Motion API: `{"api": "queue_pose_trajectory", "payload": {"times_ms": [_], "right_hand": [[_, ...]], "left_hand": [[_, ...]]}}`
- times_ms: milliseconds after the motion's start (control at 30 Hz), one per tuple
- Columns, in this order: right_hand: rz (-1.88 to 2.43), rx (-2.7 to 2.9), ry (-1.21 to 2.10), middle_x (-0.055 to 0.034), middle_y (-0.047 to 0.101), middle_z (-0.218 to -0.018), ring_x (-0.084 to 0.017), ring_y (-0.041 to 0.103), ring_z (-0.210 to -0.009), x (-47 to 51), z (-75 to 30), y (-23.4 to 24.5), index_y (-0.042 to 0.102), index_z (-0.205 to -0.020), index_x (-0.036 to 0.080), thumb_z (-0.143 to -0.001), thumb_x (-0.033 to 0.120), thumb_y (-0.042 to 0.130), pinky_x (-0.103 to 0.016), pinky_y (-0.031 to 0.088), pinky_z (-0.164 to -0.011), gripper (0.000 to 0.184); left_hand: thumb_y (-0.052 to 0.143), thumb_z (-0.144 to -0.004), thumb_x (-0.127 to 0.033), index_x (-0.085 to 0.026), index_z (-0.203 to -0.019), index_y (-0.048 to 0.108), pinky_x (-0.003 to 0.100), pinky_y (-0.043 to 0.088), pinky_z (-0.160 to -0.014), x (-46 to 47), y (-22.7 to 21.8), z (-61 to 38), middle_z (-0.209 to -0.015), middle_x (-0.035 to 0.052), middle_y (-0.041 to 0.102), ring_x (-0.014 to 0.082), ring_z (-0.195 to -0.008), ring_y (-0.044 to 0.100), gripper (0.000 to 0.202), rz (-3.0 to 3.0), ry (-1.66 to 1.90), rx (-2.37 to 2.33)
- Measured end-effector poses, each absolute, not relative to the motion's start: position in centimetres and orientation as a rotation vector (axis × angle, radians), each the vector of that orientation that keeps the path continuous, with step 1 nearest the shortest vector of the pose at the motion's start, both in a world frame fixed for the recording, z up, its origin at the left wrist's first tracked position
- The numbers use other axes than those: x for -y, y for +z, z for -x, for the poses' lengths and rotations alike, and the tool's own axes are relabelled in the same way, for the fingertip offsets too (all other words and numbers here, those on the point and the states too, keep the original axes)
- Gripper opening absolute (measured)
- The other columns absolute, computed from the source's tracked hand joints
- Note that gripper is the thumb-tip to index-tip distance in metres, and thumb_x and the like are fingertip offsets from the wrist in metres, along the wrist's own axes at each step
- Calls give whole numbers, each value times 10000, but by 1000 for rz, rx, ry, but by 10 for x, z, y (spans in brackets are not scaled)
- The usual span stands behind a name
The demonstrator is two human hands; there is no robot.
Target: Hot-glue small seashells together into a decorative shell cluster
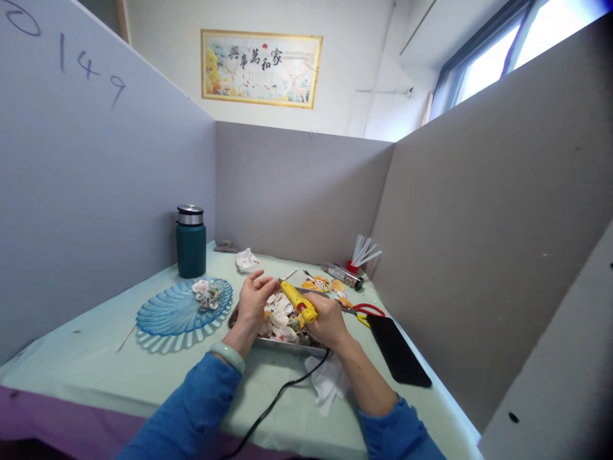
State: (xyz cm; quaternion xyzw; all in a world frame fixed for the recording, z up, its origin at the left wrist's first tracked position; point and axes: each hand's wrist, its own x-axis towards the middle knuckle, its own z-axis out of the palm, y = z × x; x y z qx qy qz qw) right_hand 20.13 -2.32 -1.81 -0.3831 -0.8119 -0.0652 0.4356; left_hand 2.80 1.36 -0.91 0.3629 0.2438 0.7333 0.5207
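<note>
My right hand (328,319) grips a yellow hot glue gun (297,300), its nozzle pointing up and to the left. A black cord runs from it toward the table's front edge. My left hand (256,299) is closed in a pinch right at the nozzle tip; whatever small piece is between the fingertips I cannot make out. Below both hands lies a metal tray (292,347) filled with seashells (281,319), partly covered by my hands. To the left, a blue scalloped glass plate (165,313) carries a small cluster of shells (207,295).
A green thermos (190,246) stands at the back left. Crumpled tissues (246,260) lie behind the tray and in front of it. On the right are a black phone (398,351), red-handled scissors (371,310), orange shells (338,285), a clear tube (345,276) and glue sticks (364,250) in a red cup.
</note>
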Motion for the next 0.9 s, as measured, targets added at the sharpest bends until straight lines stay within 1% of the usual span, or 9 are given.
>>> {"api": "queue_pose_trajectory", "payload": {"times_ms": [200, 433, 567, 833, 900], "right_hand": [[1038, 2000, -171, -37, 669, -780, -163, 596, -708, 23, -203, -20, 630, -872, 186, -775, 145, 491, -230, 393, -636, 174], [1011, 2016, -148, -38, 678, -821, -165, 605, -750, 23, -202, -19, 630, -906, 190, -778, 144, 483, -226, 405, -669, 201], [1008, 2023, -157, -33, 670, -798, -161, 597, -727, 23, -201, -19, 628, -903, 187, -770, 137, 480, -226, 396, -653, 206], [1043, 2008, -163, -42, 681, -827, -167, 603, -749, 23, -203, -18, 630, -886, 188, -742, 120, 490, -228, 399, -664, 211], [1019, 2018, -160, -43, 680, -822, -165, 601, -742, 24, -202, -17, 629, -885, 186, -753, 127, 487, -230, 401, -662, 203]], "left_hand": [[783, -586, -178, -153, -1057, 450, 294, 514, -738, -14, -10, -27, -759, -16, 632, 111, -664, 640, 577, -881, 1769, -579], [783, -595, -185, -153, -1066, 449, 283, 514, -727, -15, -12, -28, -766, -13, 632, 108, -673, 636, 578, -909, 1770, -597], [779, -598, -190, -151, -1061, 451, 286, 517, -733, -14, -11, -28, -765, -14, 628, 107, -681, 635, 568, -897, 1766, -587], [777, -598, -198, -158, -1062, 448, 300, 516, -735, -16, -11, -27, -770, -9, 636, 116, -665, 644, 570, -910, 1781, -596], [778, -597, -200, -157, -1061, 450, 298, 515, -737, -16, -11, -27, -771, -7, 639, 116, -668, 645, 570, -915, 1789, -599]]}}
